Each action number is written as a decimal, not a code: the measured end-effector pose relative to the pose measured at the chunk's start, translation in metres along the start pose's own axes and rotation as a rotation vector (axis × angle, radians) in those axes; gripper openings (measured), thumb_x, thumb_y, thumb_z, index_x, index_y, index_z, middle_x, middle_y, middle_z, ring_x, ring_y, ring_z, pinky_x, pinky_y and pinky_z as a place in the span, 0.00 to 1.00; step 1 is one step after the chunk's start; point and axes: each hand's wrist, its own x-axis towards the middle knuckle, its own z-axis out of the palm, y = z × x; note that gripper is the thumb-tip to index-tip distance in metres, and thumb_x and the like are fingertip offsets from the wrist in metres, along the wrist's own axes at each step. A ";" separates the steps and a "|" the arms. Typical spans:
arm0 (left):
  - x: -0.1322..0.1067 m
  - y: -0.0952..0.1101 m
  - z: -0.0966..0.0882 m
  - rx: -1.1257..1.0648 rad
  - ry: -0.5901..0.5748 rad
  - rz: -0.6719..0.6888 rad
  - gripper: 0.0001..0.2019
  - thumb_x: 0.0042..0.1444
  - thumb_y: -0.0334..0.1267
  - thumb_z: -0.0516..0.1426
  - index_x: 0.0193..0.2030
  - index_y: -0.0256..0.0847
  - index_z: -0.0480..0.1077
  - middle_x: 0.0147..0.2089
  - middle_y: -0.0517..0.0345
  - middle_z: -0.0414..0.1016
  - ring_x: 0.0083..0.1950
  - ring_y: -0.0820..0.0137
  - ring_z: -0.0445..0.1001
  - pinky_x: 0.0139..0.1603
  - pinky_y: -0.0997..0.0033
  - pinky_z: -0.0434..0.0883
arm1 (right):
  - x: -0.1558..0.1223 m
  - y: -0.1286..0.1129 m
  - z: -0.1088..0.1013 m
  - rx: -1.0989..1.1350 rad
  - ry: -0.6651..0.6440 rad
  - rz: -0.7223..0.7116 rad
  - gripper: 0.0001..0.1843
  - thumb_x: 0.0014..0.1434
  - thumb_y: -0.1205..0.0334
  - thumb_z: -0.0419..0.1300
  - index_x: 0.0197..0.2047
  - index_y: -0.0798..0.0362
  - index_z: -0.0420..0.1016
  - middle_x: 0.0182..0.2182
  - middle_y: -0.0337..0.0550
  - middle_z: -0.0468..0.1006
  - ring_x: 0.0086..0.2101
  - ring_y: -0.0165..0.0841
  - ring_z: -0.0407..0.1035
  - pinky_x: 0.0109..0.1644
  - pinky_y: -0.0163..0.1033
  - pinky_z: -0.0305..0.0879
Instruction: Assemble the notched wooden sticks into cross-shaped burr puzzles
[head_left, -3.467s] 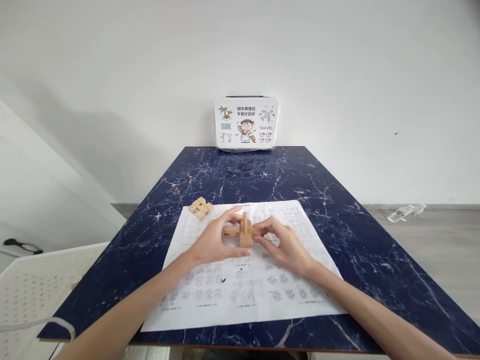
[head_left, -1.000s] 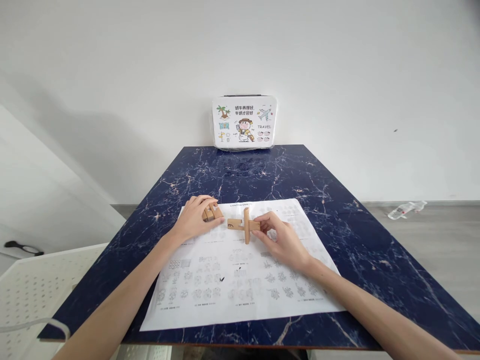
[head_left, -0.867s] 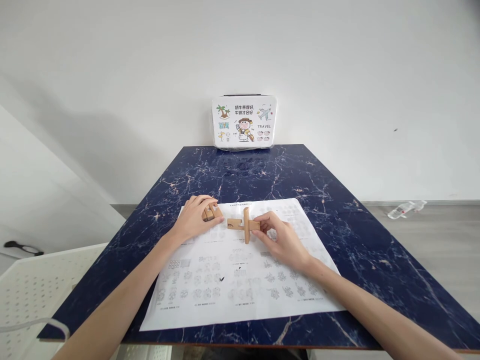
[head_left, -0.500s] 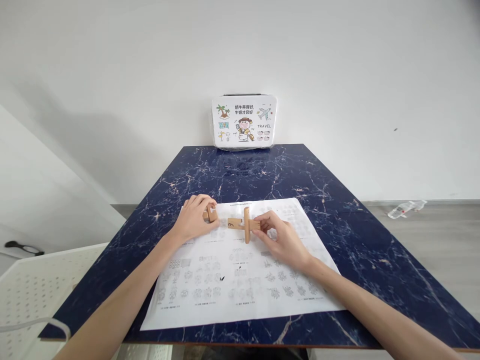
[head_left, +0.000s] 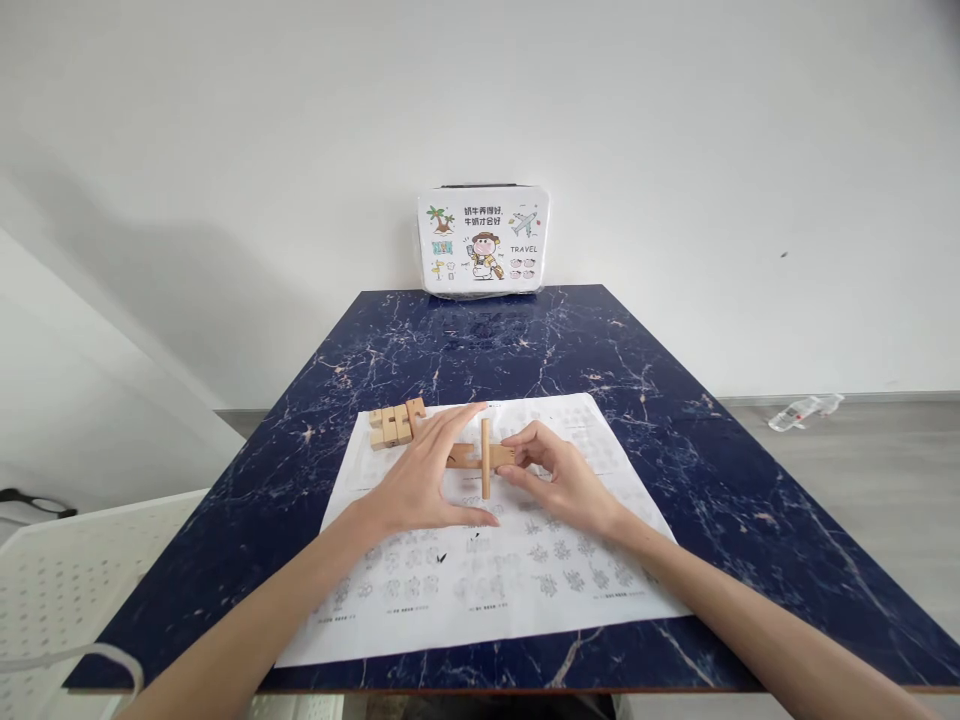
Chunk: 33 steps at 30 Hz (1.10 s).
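My right hand (head_left: 559,478) pinches the right end of a notched wooden puzzle piece (head_left: 459,457) that lies level above a printed sheet (head_left: 390,640). Across it stands a second, slim wooden piece (head_left: 486,460), forming a cross. My left hand (head_left: 420,480) reaches in from the left with thumb and fingers spread on either side of the cross, and its fingers partly cover the left end of the notched piece. Behind the left hand, several pale notched wooden pieces (head_left: 391,427) lie grouped on the sheet's far left corner.
A dark blue marbled table (head_left: 517,360) carries the sheet. At its far edge a white case (head_left: 484,240) with cartoon prints stands against the wall. A white perforated surface (head_left: 75,590) with a cable is at left. Clear plastic packaging (head_left: 802,412) lies on the floor at right.
My left hand has left the wooden pieces at the far left and moved right and nearer, opening around the cross. My right hand keeps its pinch on the notched piece.
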 end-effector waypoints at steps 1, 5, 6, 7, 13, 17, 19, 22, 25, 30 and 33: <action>0.000 0.002 0.001 -0.006 -0.004 -0.008 0.59 0.46 0.66 0.71 0.79 0.58 0.45 0.78 0.48 0.57 0.75 0.44 0.60 0.74 0.40 0.62 | 0.000 0.000 0.000 0.020 -0.016 -0.003 0.13 0.66 0.52 0.65 0.48 0.47 0.69 0.36 0.42 0.79 0.38 0.38 0.76 0.46 0.48 0.75; -0.002 0.001 0.002 0.006 0.006 -0.006 0.52 0.49 0.65 0.70 0.76 0.60 0.53 0.74 0.50 0.65 0.72 0.45 0.66 0.72 0.40 0.64 | -0.002 -0.001 0.001 0.044 -0.051 0.003 0.14 0.66 0.51 0.66 0.49 0.46 0.70 0.37 0.42 0.80 0.38 0.38 0.76 0.48 0.49 0.75; -0.002 0.000 0.001 0.008 0.013 -0.003 0.52 0.48 0.64 0.71 0.76 0.59 0.55 0.73 0.50 0.67 0.71 0.45 0.67 0.72 0.40 0.64 | -0.002 -0.002 0.000 0.041 -0.057 0.008 0.14 0.66 0.51 0.66 0.50 0.46 0.70 0.37 0.42 0.80 0.38 0.38 0.76 0.48 0.50 0.75; -0.003 -0.001 0.001 0.004 0.022 0.000 0.51 0.47 0.64 0.71 0.75 0.59 0.56 0.72 0.50 0.68 0.70 0.45 0.68 0.72 0.40 0.65 | -0.002 -0.002 0.000 0.038 -0.061 0.011 0.14 0.66 0.50 0.65 0.50 0.46 0.70 0.37 0.42 0.80 0.38 0.38 0.77 0.49 0.50 0.75; -0.003 -0.004 0.005 -0.055 0.039 0.022 0.52 0.44 0.62 0.74 0.74 0.59 0.58 0.70 0.51 0.71 0.69 0.46 0.69 0.71 0.40 0.65 | -0.002 -0.001 -0.001 0.016 -0.077 0.014 0.13 0.65 0.50 0.66 0.47 0.46 0.70 0.39 0.43 0.83 0.38 0.38 0.78 0.49 0.51 0.76; -0.004 -0.005 0.008 -0.062 0.028 0.051 0.53 0.44 0.62 0.74 0.75 0.59 0.57 0.70 0.51 0.71 0.69 0.47 0.70 0.71 0.41 0.65 | -0.003 0.000 0.001 0.018 -0.095 -0.002 0.12 0.65 0.52 0.66 0.46 0.45 0.70 0.41 0.43 0.84 0.38 0.38 0.78 0.48 0.50 0.76; -0.004 -0.005 0.009 -0.062 0.030 0.059 0.53 0.44 0.63 0.73 0.75 0.59 0.57 0.70 0.51 0.70 0.69 0.47 0.70 0.72 0.42 0.65 | -0.003 -0.001 0.001 0.022 -0.095 -0.006 0.12 0.65 0.52 0.66 0.46 0.45 0.70 0.41 0.43 0.84 0.38 0.38 0.78 0.48 0.50 0.75; -0.005 -0.005 0.009 -0.065 0.026 0.048 0.53 0.44 0.63 0.73 0.75 0.59 0.57 0.70 0.50 0.70 0.69 0.46 0.69 0.72 0.41 0.64 | -0.003 -0.001 0.001 0.016 -0.096 0.008 0.12 0.65 0.51 0.67 0.47 0.46 0.71 0.40 0.43 0.84 0.38 0.38 0.78 0.48 0.51 0.75; -0.004 -0.003 0.007 -0.089 0.009 0.017 0.53 0.43 0.64 0.73 0.74 0.59 0.58 0.70 0.50 0.70 0.69 0.46 0.69 0.71 0.40 0.65 | -0.003 -0.002 0.001 0.029 -0.096 0.016 0.13 0.65 0.52 0.67 0.49 0.46 0.71 0.39 0.43 0.84 0.38 0.39 0.78 0.48 0.50 0.74; 0.000 -0.002 0.004 -0.262 0.140 -0.110 0.41 0.56 0.68 0.63 0.71 0.52 0.62 0.64 0.47 0.73 0.59 0.52 0.75 0.61 0.48 0.74 | -0.001 -0.003 -0.001 0.085 -0.033 0.020 0.14 0.65 0.51 0.67 0.48 0.47 0.71 0.37 0.43 0.81 0.38 0.38 0.76 0.45 0.47 0.73; 0.002 -0.004 0.004 -0.463 0.128 -0.245 0.25 0.71 0.61 0.50 0.62 0.47 0.69 0.42 0.54 0.77 0.42 0.62 0.78 0.46 0.58 0.76 | 0.000 -0.001 -0.001 0.084 0.017 0.029 0.14 0.65 0.52 0.67 0.48 0.47 0.71 0.34 0.39 0.77 0.36 0.35 0.73 0.43 0.45 0.71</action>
